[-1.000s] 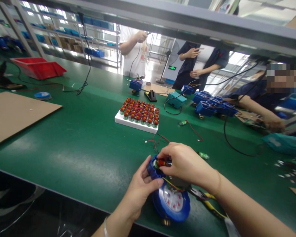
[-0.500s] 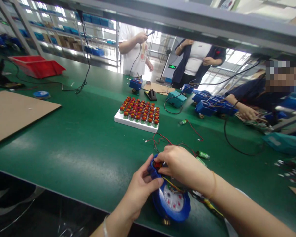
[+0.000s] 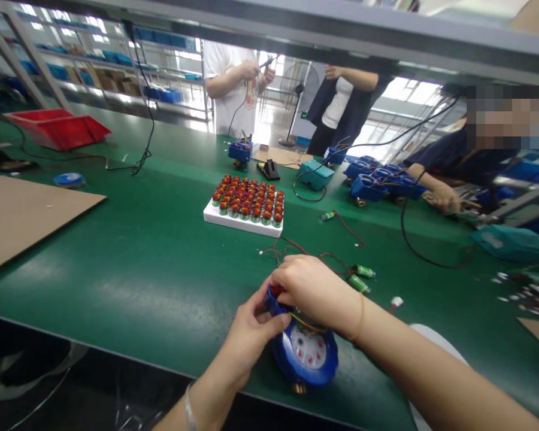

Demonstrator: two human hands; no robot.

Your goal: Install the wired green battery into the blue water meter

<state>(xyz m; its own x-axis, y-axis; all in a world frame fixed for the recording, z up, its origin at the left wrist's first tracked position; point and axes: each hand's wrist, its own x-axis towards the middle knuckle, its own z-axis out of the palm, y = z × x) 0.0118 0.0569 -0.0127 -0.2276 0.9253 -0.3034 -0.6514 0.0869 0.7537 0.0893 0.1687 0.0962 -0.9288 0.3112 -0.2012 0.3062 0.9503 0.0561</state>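
Observation:
A blue water meter with a white dial lies near the table's front edge, its brass fitting toward me. My left hand is closed around the meter's far-end housing, thumb on top. Over that housing's opening, the bent fingers of my right hand pinch a battery with a red top, mostly hidden by the fingers. Thin yellow and dark wires run across the meter beside my right hand. Just beyond are red wires and two loose green batteries.
A white foam tray carries rows of green batteries with red-orange tops. Several blue meters stand at the far right near a co-worker's hand. A cardboard sheet and a red bin lie left. A metal beam crosses overhead.
My right hand's fingers have moved lower over the housing, covering more of the red-topped battery. The view has shifted slightly. Behind the table, two people have moved their arms.

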